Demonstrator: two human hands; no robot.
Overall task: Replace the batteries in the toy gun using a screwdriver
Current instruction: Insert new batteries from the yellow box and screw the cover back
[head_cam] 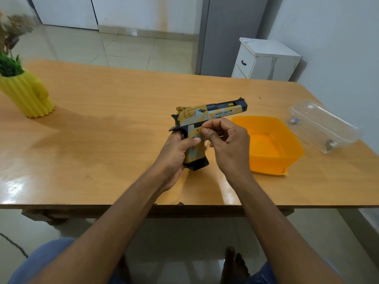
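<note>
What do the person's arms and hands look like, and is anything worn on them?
Both forearms are bare up to the frame edge, with no sleeves in view. The left hand and right hand have no gloves, and no rings, watch or bracelets are visible. The nails look short.

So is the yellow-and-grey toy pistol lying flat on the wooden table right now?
No, the left hand grips the yellow-and-grey toy pistol by its handle, holding it upright above the wooden table.

Yellow vase (27, 95), white cabinet (266, 60)
</note>
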